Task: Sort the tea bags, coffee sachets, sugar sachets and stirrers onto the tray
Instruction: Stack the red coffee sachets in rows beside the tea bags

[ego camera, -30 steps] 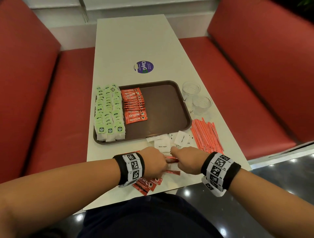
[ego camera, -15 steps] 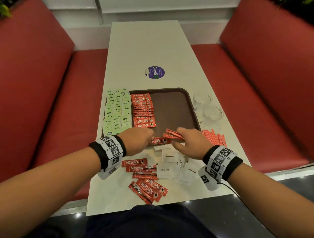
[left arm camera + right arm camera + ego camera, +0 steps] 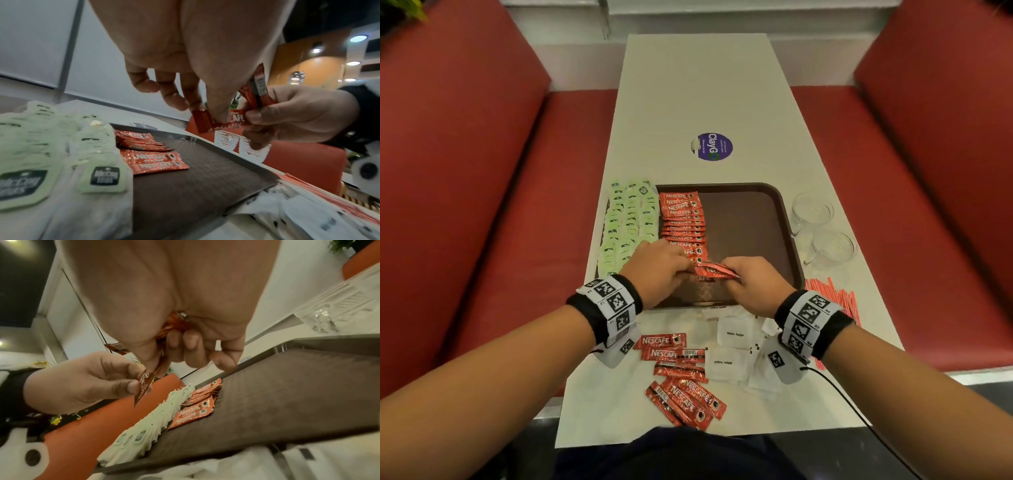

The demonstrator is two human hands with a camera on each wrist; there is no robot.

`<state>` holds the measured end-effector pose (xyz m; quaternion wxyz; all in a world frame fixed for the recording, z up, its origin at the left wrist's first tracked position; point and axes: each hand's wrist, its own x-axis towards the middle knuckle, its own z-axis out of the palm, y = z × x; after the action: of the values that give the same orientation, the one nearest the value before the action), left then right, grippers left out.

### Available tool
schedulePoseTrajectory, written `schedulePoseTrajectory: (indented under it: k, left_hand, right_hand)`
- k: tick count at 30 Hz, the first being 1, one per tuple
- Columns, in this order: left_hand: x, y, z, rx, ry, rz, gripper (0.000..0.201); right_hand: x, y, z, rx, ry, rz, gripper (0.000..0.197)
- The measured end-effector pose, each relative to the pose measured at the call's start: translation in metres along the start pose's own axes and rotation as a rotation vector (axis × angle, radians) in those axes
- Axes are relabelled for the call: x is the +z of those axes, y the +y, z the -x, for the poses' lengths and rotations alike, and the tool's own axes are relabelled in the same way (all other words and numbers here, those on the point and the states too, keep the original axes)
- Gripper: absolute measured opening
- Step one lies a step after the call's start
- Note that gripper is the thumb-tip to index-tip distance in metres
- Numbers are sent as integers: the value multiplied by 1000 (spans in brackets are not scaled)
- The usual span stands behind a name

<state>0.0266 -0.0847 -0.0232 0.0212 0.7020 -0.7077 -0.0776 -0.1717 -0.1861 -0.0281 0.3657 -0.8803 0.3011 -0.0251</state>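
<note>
A brown tray (image 3: 753,219) holds rows of green tea bags (image 3: 626,226) at its left and a column of red coffee sachets (image 3: 683,219) beside them. Over the tray's near part my left hand (image 3: 659,270) pinches one end of a red coffee sachet (image 3: 226,121), and my right hand (image 3: 750,284) grips a small bunch of coffee sachets (image 3: 255,92) including that one's other end. More coffee sachets (image 3: 681,373) and white sugar sachets (image 3: 736,346) lie loose on the table near me. Red stirrers (image 3: 835,305) lie right of the tray.
Two clear glass cups (image 3: 822,226) stand just right of the tray. A round purple sticker (image 3: 712,146) marks the white table (image 3: 698,85) beyond it. Red bench seats run along both sides. A black cable (image 3: 859,414) trails from my right wrist.
Both hands lifted a bunch of coffee sachets from the pile near the table's front edge and carried it forward over the tray's near part.
</note>
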Motion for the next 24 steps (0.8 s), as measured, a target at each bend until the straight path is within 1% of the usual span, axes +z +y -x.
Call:
schedulePoseTrajectory:
  k: [2, 4, 6, 8, 10, 14, 16, 18, 21, 24]
  left_hand:
    - [2, -6, -6, -108, -51, -9, 26]
    - [7, -12, -12, -217, -85, 16, 19]
    - [13, -16, -18, -283, -134, 6, 12]
    - [20, -15, -24, -302, -203, -44, 9]
    - [25, -13, -30, -315, -242, -79, 9]
    - [31, -13, -40, -343, -230, -123, 16]
    - [32, -13, -43, -330, -214, -137, 18]
    - [32, -12, -44, -318, -234, -128, 19]
    - [34, -12, -43, -336, -274, -133, 11]
    - [33, -14, -44, -362, -250, -139, 6]
  right_hand:
    - [0, 4, -4, 33, 45, 7, 16]
    - [0, 9, -7, 66, 70, -8, 16]
    - [0, 13, -8, 88, 64, -31, 17]
    - [1, 17, -7, 98, 52, -38, 15]
    - [2, 19, -8, 106, 37, -41, 16]
    - [5, 20, -10, 113, 12, -58, 21]
    - [6, 20, -10, 114, 5, -62, 20]
    - [5, 20, -11, 116, 5, -71, 21]
    - [5, 23, -13, 112, 11, -91, 26]
    - [6, 25, -16, 84, 33, -95, 30]
